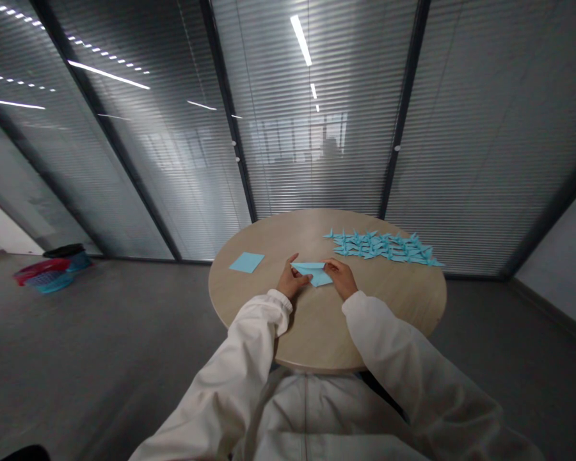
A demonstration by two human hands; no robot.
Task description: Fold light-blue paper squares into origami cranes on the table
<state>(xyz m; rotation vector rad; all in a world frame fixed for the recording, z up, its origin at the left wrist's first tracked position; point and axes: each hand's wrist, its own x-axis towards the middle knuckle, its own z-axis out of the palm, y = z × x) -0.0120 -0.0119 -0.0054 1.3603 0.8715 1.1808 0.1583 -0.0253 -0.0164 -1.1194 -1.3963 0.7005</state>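
Observation:
A partly folded sheet of light-blue origami paper (318, 276) is between my two hands, over the middle of the round table. My left hand (292, 278) grips its left side, thumb on top of the paper. On the right side, my right hand (340, 276) pinches the upper corner between thumb and fingers. A flat blue square of origami paper (246, 262) lies to the left of my left hand. Beyond my right hand, several folded blue paper cranes (381, 246) stand close together in rows.
The round wooden table (317, 346) has its front edge close to my body. Glass panels with blinds (317, 173) rise behind it. On the floor at the far left are a blue basket with a red liner (45, 275) and a dark-topped bin (70, 255).

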